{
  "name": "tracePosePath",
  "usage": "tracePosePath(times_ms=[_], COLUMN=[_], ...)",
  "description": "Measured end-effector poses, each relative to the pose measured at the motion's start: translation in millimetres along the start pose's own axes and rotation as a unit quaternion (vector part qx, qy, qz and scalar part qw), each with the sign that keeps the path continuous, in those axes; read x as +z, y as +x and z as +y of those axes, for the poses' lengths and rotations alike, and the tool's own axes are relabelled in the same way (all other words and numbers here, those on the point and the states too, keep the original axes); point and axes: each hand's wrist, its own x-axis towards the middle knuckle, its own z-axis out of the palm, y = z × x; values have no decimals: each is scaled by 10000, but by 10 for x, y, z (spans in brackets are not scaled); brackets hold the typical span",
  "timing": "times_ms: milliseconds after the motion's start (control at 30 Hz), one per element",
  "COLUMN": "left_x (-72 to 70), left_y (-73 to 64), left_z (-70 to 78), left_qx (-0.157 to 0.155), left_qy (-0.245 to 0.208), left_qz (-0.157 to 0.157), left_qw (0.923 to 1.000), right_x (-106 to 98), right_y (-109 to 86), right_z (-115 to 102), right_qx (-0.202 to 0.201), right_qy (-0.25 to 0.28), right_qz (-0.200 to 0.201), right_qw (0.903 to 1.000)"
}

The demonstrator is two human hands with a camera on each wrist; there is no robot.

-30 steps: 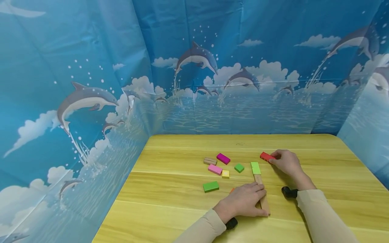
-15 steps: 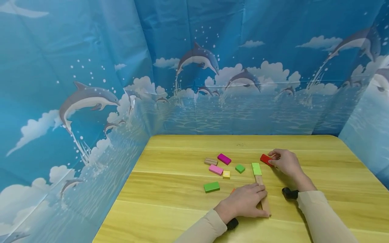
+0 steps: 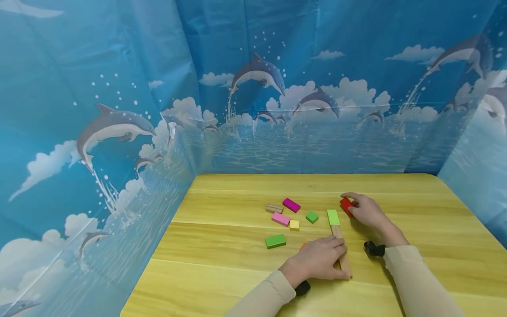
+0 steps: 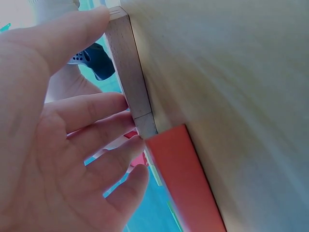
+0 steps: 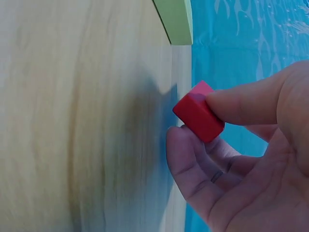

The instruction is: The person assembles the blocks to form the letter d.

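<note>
My right hand (image 3: 368, 211) pinches a red block (image 3: 346, 207) between thumb and fingers; in the right wrist view the red block (image 5: 200, 113) is tilted and held above the tabletop. A row of blocks runs away from me: plain wooden blocks (image 3: 345, 264) end to end, then a light green block (image 3: 333, 217) at the far end. My left hand (image 3: 321, 259) rests on the wooden part, covering some of it. In the left wrist view, the thumb and fairly straight fingertips touch the wooden block (image 4: 128, 63). An orange block (image 4: 186, 179) lies close to those fingertips.
Left of the row lie a small green block (image 3: 311, 217), a yellow block (image 3: 294, 225), a pink block (image 3: 281, 219), a magenta block (image 3: 291, 205), a grooved wooden block (image 3: 274, 208) and a green block (image 3: 275, 241). A dolphin-print curtain (image 3: 253, 132) surrounds the wooden table (image 3: 206, 273).
My right hand has turned the red block, so that it points more along the row, and moved slightly left. The left hand stays on the wooden blocks.
</note>
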Motion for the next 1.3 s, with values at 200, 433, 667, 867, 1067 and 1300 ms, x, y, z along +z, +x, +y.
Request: tracePosePath(times_ms=[200, 433, 667, 867, 1067, 1300], left_x=[-21, -32, -22, 4, 8, -10], left_y=[1, -6, 4, 12, 9, 7], left_z=[-3, 13, 15, 10, 1, 0], left_qx=[4, -57, -94, -71, -82, -37], left_qy=[57, -17, 37, 1, -64, -40], left_qz=[-11, -56, -59, -58, -59, -33], left_qw=[10000, 10000, 9999, 10000, 9999, 10000], right_x=[-4, -2, -16, 20, 62, 98], right_y=[8, 83, 204, 276, 344, 394], right_z=[-33, -13, 13, 51, 13, -23], right_qx=[124, 144, 227, 294, 183, 66], right_qy=[298, 558, 859, 1121, 1131, 1258], right_qz=[-22, 79, 103, 39, -45, -365], right_qw=[9995, 9983, 9960, 9933, 9934, 9914])
